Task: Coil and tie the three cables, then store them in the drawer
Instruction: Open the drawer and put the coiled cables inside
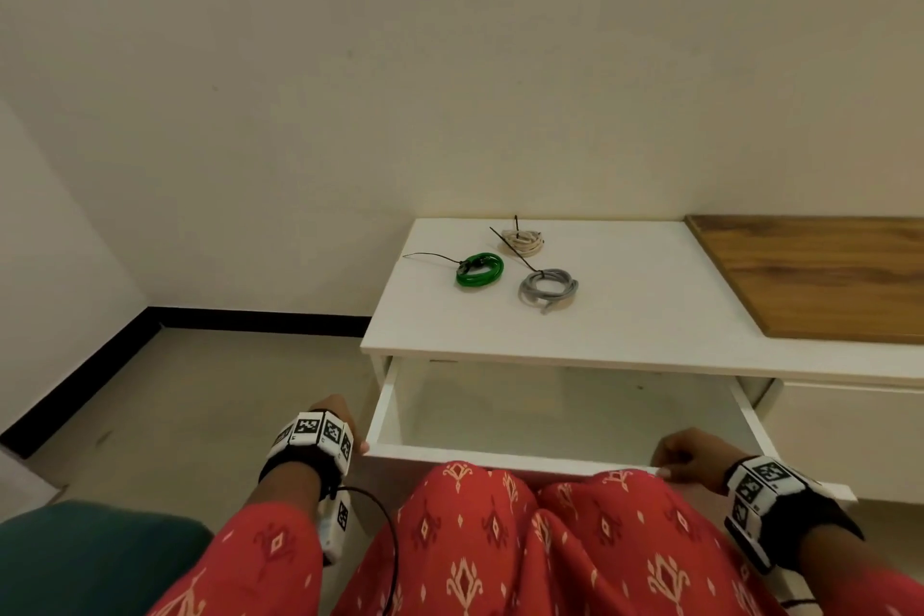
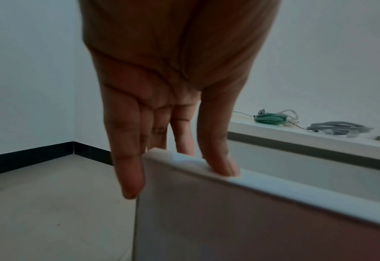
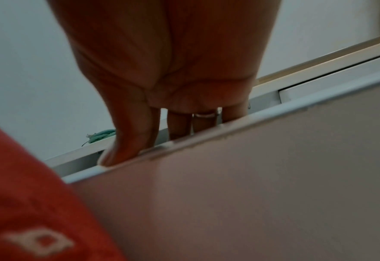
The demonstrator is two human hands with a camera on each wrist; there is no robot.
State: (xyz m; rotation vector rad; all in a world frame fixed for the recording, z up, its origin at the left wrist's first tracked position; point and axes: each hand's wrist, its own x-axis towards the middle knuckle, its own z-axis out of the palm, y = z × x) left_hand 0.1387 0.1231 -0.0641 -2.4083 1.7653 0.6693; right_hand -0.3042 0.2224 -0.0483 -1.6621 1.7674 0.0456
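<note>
Three tied coils lie on the white cabinet top [image 1: 650, 315]: a green cable [image 1: 479, 269], a beige cable [image 1: 522, 241] and a grey cable [image 1: 548, 289], each with a black tie tail. Below them the drawer [image 1: 500, 458] stands pulled out, and nothing shows inside it. My left hand [image 1: 350, 435] holds the front panel's left corner. In the left wrist view the thumb [image 2: 220, 164] rests on the top edge [image 2: 296, 192] and the fingers reach behind it. My right hand [image 1: 670, 463] grips the panel's right end, fingers [image 3: 179, 127] hooked over the edge [image 3: 273, 113].
A wooden board [image 1: 820, 275] covers the right part of the cabinet top. A closed drawer front [image 1: 850, 435] sits to the right. My knees in red patterned cloth [image 1: 500, 540] touch the open drawer's front. A teal seat [image 1: 90, 555] is at lower left, bare floor beyond.
</note>
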